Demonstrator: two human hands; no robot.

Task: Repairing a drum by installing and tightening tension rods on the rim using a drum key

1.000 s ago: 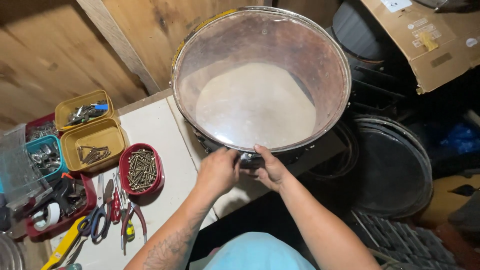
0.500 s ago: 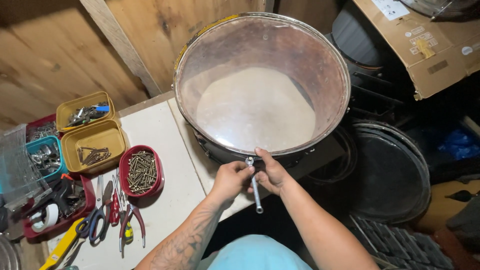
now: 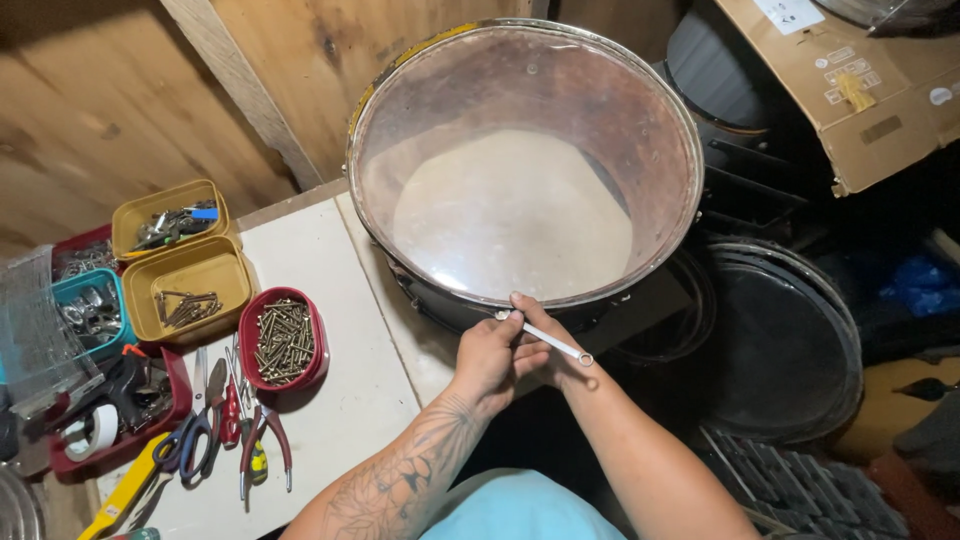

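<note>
Wooden plank walls close in a cramped workshop corner, where a pale worktop (image 3: 330,400) carries a large drum (image 3: 525,170) with a clear head and a metal hoop. It sits at the worktop's right edge, its near rim just above the person's two hands. Seen from above, the left hand (image 3: 487,358) is curled closed just under the hoop, its thumb and fingers pinching one end of a small silver wrench (image 3: 548,340). The right hand (image 3: 545,335) lies partly behind it, its fingertips touching the same end near the hoop; whether it truly grips the tool cannot be told. A second ago both hands were pressed together against the drum's edge and no wrench showed; half a second ago the tool hung almost straight down between them. Now it slants out to the right, its ring end free over the right forearm. That swing suggests the wrench is being turned on a fitting at the hoop, though the fitting itself is hidden by the hands. To the left sit a red tray of screws (image 3: 284,342), two yellow trays (image 3: 190,275) of small hardware, a teal tray, and pliers and scissors (image 3: 200,440) laid loose. Dark drum shells and a cardboard box (image 3: 850,90) crowd the right side.
</note>
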